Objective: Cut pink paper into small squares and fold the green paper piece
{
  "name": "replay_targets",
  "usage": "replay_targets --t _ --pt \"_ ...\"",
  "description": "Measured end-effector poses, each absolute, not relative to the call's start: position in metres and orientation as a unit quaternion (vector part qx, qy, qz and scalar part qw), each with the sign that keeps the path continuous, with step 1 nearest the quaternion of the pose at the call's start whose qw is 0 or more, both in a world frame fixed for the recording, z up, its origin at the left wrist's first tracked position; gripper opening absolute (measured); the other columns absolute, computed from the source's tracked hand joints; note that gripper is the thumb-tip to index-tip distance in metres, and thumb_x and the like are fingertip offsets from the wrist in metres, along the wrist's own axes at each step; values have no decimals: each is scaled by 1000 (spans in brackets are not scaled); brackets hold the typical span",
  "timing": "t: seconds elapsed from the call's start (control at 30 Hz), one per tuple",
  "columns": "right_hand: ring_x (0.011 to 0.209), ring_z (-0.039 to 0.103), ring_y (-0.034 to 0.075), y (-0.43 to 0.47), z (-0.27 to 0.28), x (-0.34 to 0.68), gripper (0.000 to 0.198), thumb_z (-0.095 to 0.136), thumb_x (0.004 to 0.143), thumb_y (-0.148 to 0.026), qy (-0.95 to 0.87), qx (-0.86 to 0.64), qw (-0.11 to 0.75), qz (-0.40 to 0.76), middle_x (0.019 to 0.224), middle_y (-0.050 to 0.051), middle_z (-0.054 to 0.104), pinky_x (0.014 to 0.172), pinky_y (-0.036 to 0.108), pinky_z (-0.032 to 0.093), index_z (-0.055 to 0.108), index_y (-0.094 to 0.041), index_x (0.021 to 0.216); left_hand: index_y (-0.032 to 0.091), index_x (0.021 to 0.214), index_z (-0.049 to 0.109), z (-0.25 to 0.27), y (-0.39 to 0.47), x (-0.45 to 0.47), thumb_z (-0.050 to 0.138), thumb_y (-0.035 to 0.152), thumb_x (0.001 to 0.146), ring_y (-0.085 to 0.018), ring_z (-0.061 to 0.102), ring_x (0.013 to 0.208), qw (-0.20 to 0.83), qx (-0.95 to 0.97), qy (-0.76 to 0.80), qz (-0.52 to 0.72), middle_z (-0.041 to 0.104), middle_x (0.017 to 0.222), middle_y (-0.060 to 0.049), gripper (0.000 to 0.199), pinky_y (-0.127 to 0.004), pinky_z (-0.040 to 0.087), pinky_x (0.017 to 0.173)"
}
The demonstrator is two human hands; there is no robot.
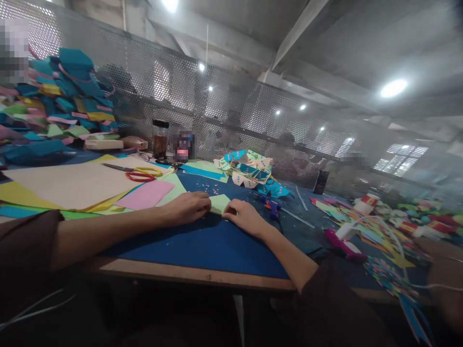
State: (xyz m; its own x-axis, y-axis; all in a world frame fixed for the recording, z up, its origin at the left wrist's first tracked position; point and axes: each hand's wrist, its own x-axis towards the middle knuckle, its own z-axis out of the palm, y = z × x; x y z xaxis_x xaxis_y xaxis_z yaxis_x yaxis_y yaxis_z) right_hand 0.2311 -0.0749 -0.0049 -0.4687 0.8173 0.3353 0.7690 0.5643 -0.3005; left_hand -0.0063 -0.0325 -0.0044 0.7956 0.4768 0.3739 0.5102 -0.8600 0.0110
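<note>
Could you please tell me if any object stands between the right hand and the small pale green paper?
Nothing visible stands between the right hand and the small pale green paper: the fingertips are right at the paper's edge. The blue glue gun lies off to the right, outside that path.

Shows a perforated screen (224, 111) at twelve o'clock under a grey ceiling (249, 31). Has a lit lamp (394, 88) at two, a window (401, 160) at three.
</note>
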Motion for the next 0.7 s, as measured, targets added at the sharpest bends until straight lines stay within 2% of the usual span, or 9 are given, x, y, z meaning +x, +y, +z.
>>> replay_targets --t 0.7 --pt "68 57 13 -71 -3 239 12 70 83 -27 -831 -493 221 131 73 -1 64 62 23 36 67 -17 79 18 85 61 -2 -23 -10 53 21 89 -19 61 82 -28 -937 -301 -174 65 89 -5 9 -27 42 70"
